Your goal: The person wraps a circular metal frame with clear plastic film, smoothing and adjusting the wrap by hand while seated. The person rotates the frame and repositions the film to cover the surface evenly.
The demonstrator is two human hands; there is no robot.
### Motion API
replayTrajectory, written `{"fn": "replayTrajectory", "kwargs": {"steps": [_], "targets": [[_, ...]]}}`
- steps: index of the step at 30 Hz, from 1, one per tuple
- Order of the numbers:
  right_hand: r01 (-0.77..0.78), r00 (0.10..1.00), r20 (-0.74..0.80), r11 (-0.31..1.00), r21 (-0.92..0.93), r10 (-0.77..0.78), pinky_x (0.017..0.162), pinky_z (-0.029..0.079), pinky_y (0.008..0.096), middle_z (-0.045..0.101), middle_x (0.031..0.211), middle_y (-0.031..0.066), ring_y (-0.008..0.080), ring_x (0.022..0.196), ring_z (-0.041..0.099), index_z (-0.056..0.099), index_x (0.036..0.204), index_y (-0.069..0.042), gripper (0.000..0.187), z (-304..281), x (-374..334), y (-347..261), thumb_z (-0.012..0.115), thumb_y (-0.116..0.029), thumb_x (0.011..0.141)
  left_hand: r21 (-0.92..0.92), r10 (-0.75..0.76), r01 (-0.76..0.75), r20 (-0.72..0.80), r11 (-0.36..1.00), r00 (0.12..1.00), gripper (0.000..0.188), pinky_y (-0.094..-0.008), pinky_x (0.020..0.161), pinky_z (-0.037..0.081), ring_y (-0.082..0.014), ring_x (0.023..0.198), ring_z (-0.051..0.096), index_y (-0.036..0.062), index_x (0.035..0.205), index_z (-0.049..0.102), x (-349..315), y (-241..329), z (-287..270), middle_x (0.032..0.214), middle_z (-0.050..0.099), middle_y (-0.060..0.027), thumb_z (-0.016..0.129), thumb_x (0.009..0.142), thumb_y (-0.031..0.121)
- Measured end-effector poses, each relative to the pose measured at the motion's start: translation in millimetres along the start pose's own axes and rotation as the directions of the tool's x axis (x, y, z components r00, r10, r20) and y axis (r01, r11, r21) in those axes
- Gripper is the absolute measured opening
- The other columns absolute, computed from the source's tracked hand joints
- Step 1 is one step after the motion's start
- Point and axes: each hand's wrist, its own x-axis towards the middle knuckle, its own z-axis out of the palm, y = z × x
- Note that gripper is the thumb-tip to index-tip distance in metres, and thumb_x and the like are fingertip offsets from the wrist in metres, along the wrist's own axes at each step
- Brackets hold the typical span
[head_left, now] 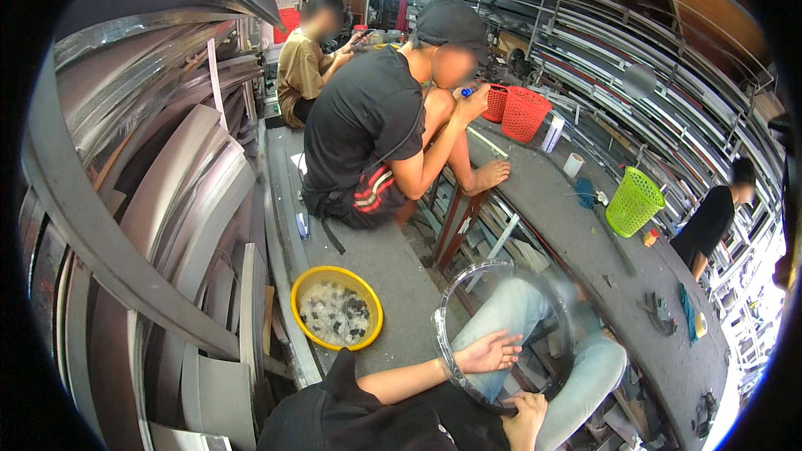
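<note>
A large dark hoop [570,326] with a shiny, clear-looking surface stands tilted above my lap. My right hand [525,419] is closed on its lower rim, with the fingers curled over the edge. My left hand [491,352] shows inside the ring's outline, palm turned up and fingers stretched apart, holding nothing. The hoop's left side crosses in front of my left wrist; I cannot tell if they touch. To the left of the hoop, a yellow basin [378,317] holds many small clear and black pieces.
Ahead, a person in black [368,117] sits on the grey bench holding a blue object; another [301,67] sits behind. Red baskets [525,114] and a green basket [635,203] stand on the right-hand bench [576,238]. Curved metal strips [150,225] crowd the left. A third person [706,221] is far right.
</note>
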Motion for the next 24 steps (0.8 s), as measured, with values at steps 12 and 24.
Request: {"fn": "replayTrajectory", "kwargs": {"steps": [12,24], "targets": [[-0.087,0.958,0.263,0.991,-0.099,0.110,0.109,0.032,0.0501,0.045,0.141,0.0231,0.0411,0.131,0.038,0.063,0.118,-0.006,0.061,-7,-14,16,0.079,-0.025,0.062,0.035,-0.010,0.011,-0.035,0.999,0.999,0.041,-0.0323,0.084,0.050,-0.0205,0.097,0.061,0.0152,0.131,0.052,10,-5,-16,0.109,0.063,-0.0054,0.040,0.102,0.042],[-0.431,0.887,0.251,0.890,0.152,0.387,0.092,0.044,0.0414,0.063,0.104,0.0182,0.0350,0.108,0.055,0.067,0.077,-0.003,0.040,84,-4,54,0.089,-0.003,0.044,-0.077,0.080,-0.077,0.032,0.994,0.996,0.067,-0.0509,0.108,0.037,-0.0393,0.128,0.047,0.0092,0.141,0.045,7,0,-11,0.136,0.051,-0.0184,0.035,0.095,0.058]]}}
